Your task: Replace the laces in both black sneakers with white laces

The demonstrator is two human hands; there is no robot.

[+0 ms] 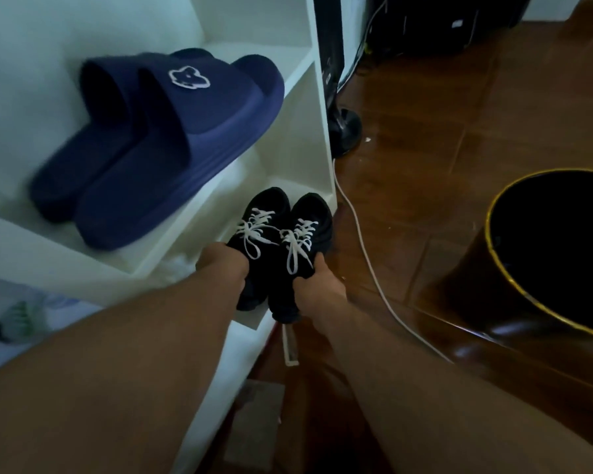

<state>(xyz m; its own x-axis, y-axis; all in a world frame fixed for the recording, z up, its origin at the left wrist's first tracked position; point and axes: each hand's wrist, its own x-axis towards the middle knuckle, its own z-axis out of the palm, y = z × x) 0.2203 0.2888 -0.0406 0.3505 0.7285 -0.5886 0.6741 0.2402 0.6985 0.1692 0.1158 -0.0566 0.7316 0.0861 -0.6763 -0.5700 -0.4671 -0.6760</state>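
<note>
Left hand (221, 265) and right hand (317, 280) each curled round a black sneaker (264, 230) heel at the lower shelf (250, 323) edge (white laces (297, 239) dangling beyond fingers), likely to snag.

Matt black cloth sneakers (281, 234) with white woven laces (254, 230); matt foam slides (158, 145); glossy wooden floor (425, 131).

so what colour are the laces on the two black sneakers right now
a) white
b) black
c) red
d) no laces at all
a, both black sneakers show white laces tied across their fronts, while the left hand and right hand each hold one at the shelf.
</note>
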